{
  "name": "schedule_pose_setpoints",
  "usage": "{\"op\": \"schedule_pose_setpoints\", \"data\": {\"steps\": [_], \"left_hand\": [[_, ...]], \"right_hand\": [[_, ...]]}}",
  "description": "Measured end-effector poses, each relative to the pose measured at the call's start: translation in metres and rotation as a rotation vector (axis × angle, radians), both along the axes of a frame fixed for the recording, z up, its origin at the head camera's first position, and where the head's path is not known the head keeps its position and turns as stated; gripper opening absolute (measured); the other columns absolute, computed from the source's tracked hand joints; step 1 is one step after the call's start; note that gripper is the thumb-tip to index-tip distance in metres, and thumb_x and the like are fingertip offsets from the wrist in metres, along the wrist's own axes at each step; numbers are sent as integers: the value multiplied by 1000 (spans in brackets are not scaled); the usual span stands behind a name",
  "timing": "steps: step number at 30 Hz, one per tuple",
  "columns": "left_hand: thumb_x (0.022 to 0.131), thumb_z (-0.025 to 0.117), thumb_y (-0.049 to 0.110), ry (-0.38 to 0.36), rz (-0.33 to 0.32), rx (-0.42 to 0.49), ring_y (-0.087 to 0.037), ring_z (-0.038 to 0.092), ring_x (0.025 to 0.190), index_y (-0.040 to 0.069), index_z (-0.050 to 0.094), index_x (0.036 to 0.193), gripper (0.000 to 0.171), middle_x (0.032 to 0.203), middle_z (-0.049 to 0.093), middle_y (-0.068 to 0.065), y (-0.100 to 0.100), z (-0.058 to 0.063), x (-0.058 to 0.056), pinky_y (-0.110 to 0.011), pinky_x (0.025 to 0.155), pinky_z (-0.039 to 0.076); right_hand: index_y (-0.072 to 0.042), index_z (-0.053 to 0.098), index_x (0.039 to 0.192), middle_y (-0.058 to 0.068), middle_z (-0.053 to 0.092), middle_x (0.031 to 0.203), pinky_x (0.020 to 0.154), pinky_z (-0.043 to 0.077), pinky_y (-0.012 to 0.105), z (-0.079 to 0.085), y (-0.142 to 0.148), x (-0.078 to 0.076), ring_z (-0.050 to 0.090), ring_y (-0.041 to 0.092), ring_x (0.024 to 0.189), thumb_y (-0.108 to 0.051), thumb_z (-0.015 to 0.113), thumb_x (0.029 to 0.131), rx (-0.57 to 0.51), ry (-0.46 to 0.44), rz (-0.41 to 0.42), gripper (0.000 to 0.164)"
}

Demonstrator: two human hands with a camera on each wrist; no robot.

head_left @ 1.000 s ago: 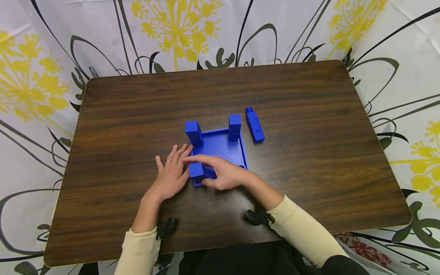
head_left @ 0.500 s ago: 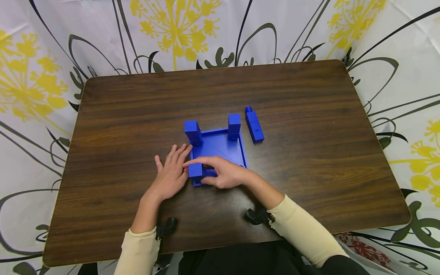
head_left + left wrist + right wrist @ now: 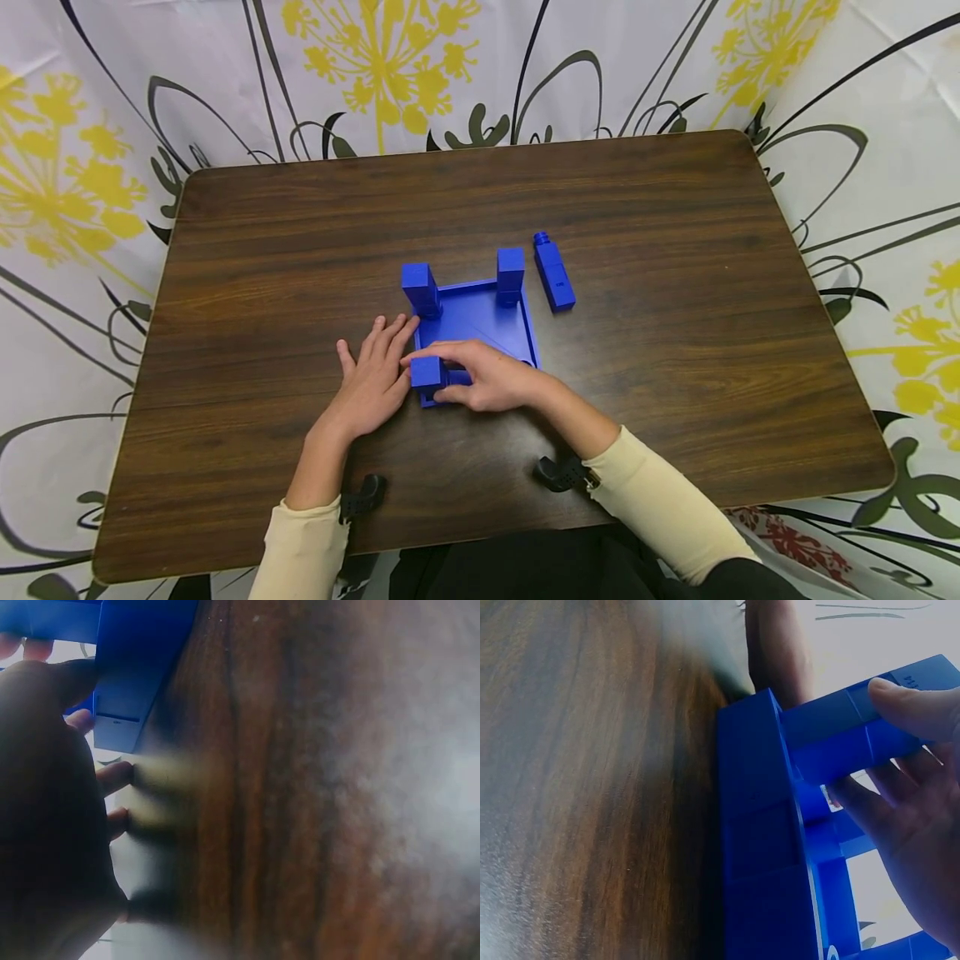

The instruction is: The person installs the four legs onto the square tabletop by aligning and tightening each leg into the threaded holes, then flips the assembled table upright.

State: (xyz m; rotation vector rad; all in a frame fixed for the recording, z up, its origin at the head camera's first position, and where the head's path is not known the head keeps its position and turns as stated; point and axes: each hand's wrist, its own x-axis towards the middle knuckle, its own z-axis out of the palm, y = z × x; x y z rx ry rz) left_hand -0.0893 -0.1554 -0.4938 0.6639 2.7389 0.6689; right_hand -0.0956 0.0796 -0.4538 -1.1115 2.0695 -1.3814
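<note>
My right hand [image 3: 483, 379] grips a blue square post [image 3: 427, 372] between thumb and fingers. In the right wrist view that post [image 3: 829, 739] stands upright on the near-left corner of a blue square panel [image 3: 483, 321] with a raised rim. Two matching posts rise from its far corners, one at far left [image 3: 420, 283] and one at far right [image 3: 510, 271]. Flat on the table, my left hand [image 3: 371, 383] lies along the panel's left side with its fingers extended, fingertips right at the rim. Part of the panel is hidden under my right hand.
A loose blue post [image 3: 555, 275] with a threaded neck lies right of the panel. At the near-right corner a round socket [image 3: 527, 363] partly shows. The brown wooden table [image 3: 675, 333] is bordered by a flower-patterned curtain [image 3: 382, 75].
The gripped post has turned slightly, its top edges now squarer to the panel, and my right thumb has shifted a little. My left hand, the panel and the other posts stay put.
</note>
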Motion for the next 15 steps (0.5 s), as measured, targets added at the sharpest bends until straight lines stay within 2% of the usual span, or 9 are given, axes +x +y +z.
{"op": "schedule_pose_setpoints", "data": {"steps": [5, 8, 13, 15], "left_hand": [[104, 40, 30, -9, 0, -5, -37, -1, 148, 34, 14, 158, 60, 162, 13, -11, 0, 0, 0, -75, 100, -13], [105, 38, 34, -8, 1, -8, -37, -1, 148, 34, 16, 158, 57, 162, 14, -11, 0, -1, 0, -75, 100, -13], [106, 35, 38, -1, 7, -11, -37, -1, 148, 34, 17, 158, 55, 163, 14, -10, 1, 0, 1, -75, 100, -12], [106, 35, 40, 3, 11, -12, -36, 0, 149, 33, 17, 158, 55, 162, 15, -10, 1, 0, 1, -75, 100, -11]], "right_hand": [[-3, 51, 140, 8, 57, 136, 98, 43, 31, -2, -3, 4, 55, 9, 117, -7, 67, 92, 24, 95, -56, 51], [-4, 52, 139, 7, 60, 132, 96, 45, 32, -4, -5, 9, 56, 9, 112, -7, 68, 92, 34, 115, -103, 50], [-4, 51, 138, 7, 65, 124, 86, 49, 39, -7, -8, 17, 59, 11, 94, -5, 67, 91, -9, 136, -176, 50], [-3, 51, 138, 6, 67, 117, 79, 49, 40, -10, -10, 20, 58, 13, 81, -4, 67, 91, -42, 159, -206, 49]]}}
